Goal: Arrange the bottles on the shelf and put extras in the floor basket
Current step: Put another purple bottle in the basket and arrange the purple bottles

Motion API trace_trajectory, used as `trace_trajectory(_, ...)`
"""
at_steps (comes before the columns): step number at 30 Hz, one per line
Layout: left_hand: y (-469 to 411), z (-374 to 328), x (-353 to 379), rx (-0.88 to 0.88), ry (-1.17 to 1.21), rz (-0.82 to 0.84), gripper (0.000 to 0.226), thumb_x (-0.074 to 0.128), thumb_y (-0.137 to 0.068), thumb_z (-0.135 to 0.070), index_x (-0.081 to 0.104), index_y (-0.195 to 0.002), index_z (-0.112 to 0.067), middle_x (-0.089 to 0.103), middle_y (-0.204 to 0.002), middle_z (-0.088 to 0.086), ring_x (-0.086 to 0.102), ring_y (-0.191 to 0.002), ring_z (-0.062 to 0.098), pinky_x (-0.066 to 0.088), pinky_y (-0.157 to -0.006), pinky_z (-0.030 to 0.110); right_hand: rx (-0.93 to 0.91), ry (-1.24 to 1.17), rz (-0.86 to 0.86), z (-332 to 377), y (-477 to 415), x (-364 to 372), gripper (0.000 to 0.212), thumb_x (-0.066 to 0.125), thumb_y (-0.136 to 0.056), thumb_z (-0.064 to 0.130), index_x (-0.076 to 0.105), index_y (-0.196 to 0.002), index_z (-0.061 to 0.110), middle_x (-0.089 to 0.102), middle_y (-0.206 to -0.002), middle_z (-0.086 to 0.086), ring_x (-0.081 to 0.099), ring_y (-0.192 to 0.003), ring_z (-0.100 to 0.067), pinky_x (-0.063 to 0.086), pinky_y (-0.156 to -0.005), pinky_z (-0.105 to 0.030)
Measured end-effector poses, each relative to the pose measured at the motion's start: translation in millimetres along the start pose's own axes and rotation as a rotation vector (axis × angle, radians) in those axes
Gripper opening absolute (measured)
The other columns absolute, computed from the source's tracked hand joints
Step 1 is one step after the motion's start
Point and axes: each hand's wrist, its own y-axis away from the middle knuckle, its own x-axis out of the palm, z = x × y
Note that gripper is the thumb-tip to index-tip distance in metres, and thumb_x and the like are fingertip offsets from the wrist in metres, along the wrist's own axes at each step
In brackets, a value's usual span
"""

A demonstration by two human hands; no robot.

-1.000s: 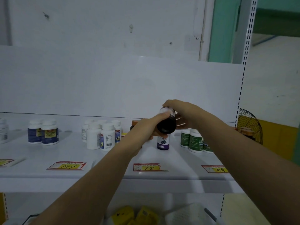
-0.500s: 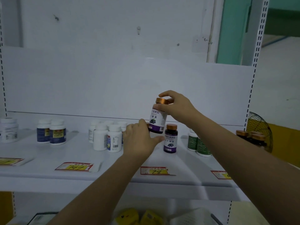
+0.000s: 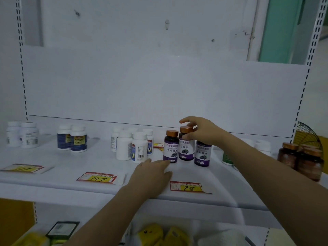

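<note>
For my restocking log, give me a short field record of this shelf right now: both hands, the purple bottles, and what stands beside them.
right hand: grips the capped top of the middle purple bottle
left hand: fingers straight, resting on the shelf, fingertips by the left purple bottle
right purple bottle: upright, cap hidden by the wrist
to the left: white bottles
further right: amber jars
price tag: in front, reads 78

We found three dark, purple-labelled bottles upright and close together on the white shelf (image 3: 71,162); the left bottle (image 3: 171,148) and right bottle (image 3: 202,153) stood forward; the middle bottle (image 3: 186,150) stood just behind, the right hand (image 3: 204,132) gripping its copper cap.
</note>
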Motion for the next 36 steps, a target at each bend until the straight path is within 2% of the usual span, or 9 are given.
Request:
trace_trajectory(4, 0, 0, 1, -0.021, -0.02, 0.067, 0.052, 0.027, -0.1, -0.048, 0.017, -0.149, -0.037, 0.024, -0.156, 0.001, 0.018, -0.144, 0.025, 0.017, -0.115, 0.042, 0.012, 0.008, 0.038, -12, -1, 1, 0.048, 0.072, -0.082, 0.019, 0.052, -0.123, 0.034, 0.056, -0.118, 0.002, 0.055, -0.105, -0.017, 0.042, -0.083, -0.029)
trace_trajectory(7, -1, 0, 1, -0.014, -0.052, 0.093, 0.05, 0.024, -0.1, -0.047, 0.018, -0.149, -0.036, 0.023, -0.156, 0.0, 0.017, -0.144, 0.025, 0.016, -0.115, 0.042, 0.025, 0.1, 0.03, -20, -3, 4, 0.043, 0.072, -0.081, 0.029, 0.055, -0.119, 0.038, 0.058, -0.126, 0.006, 0.053, -0.113, -0.017, 0.043, -0.097, -0.039)
trace_trajectory(14, -14, 13, 11, 0.132, -0.295, 0.122, 0.046, 0.029, -0.101, -0.033, 0.026, -0.146, -0.025, 0.021, -0.156, 0.003, 0.025, -0.139, 0.034, 0.026, -0.112, 0.051, 0.03, 0.251, 0.024, -32, -3, 1, 0.04, 0.063, -0.085, 0.043, 0.05, -0.122, 0.046, 0.058, -0.128, 0.012, 0.053, -0.101, -0.015, 0.043, -0.098, -0.048)
trace_trajectory(17, -12, 13, 11, 0.117, -0.235, 0.114, 0.045, 0.029, -0.101, -0.034, 0.029, -0.146, -0.026, 0.023, -0.155, 0.0, 0.025, -0.139, 0.031, 0.023, -0.113, 0.051, 0.056, 0.34, 0.05, -30, -2, 1, 0.047, 0.059, -0.087, 0.049, 0.043, -0.132, 0.049, 0.055, -0.131, 0.0, 0.047, -0.118, -0.025, 0.038, -0.103, -0.05)
trace_trajectory(22, -17, 15, 12, 0.154, -0.364, 0.147, 0.047, 0.028, -0.101, -0.031, 0.022, -0.148, -0.026, 0.016, -0.158, 0.002, 0.022, -0.14, 0.035, 0.025, -0.112, 0.052, 0.024, 0.189, -0.06, -24, 11, -12, 0.056, 0.052, -0.092, 0.05, 0.032, -0.145, 0.042, 0.033, -0.153, 0.007, 0.033, -0.139, -0.021, 0.028, -0.114, -0.046)
trace_trajectory(26, -15, 14, 12, 0.184, -0.426, 0.161, 0.049, 0.032, -0.101, -0.029, 0.022, -0.148, -0.025, 0.015, -0.158, 0.003, 0.024, -0.139, 0.036, 0.027, -0.112, 0.053, 0.126, 0.21, -0.057, -33, 15, -14, 0.046, 0.047, -0.099, 0.036, 0.04, -0.143, 0.024, 0.041, -0.149, -0.003, 0.04, -0.133, -0.022, 0.034, -0.103, -0.03)
trace_trajectory(31, -12, 13, 8, 0.163, -0.395, 0.164, 0.049, 0.032, -0.101, -0.03, 0.021, -0.148, -0.025, 0.015, -0.158, 0.003, 0.022, -0.14, 0.035, 0.026, -0.112, 0.052, 0.165, 0.212, -0.069, -37, 19, -5, 0.042, 0.05, -0.097, 0.034, 0.048, -0.137, 0.021, 0.052, -0.138, -0.003, 0.049, -0.122, -0.021, 0.036, -0.087, -0.023)
trace_trajectory(34, -7, 8, 6, 0.093, -0.277, 0.132, 0.048, 0.032, -0.101, -0.033, 0.024, -0.148, -0.026, 0.022, -0.156, 0.002, 0.027, -0.139, 0.029, 0.028, -0.113, 0.046, 0.169, 0.206, -0.089, -35, 22, -10, 0.038, 0.057, -0.094, 0.031, 0.054, -0.131, 0.021, 0.055, -0.134, -0.003, 0.051, -0.117, -0.019, 0.038, -0.083, -0.023)
trace_trajectory(36, -3, 4, 4, -0.003, -0.065, 0.074, 0.049, 0.031, -0.1, -0.042, 0.024, -0.147, -0.032, 0.033, -0.152, 0.001, 0.034, -0.136, 0.023, 0.03, -0.111, 0.039, 0.167, 0.207, -0.086, -32, 26, -17, 0.037, 0.057, -0.094, 0.028, 0.055, -0.13, 0.02, 0.054, -0.134, -0.004, 0.051, -0.118, -0.019, 0.038, -0.082, -0.023)
